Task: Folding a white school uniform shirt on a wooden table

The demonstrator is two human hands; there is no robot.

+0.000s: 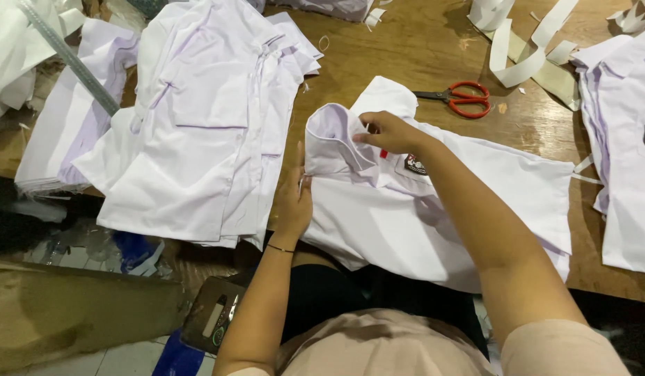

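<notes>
A white shirt with a small dark badge on its chest lies spread on the wooden table in front of me. My right hand pinches the shirt's collar near its top edge. My left hand rests on the shirt's left edge just below the collar, fingers pressed against the cloth. A thin bracelet sits on my left wrist.
A stack of white shirts lies to the left, with a long metal ruler across folded cloth behind it. Red-handled scissors lie beyond the shirt. White fabric strips lie at the back. Another badged shirt is at right.
</notes>
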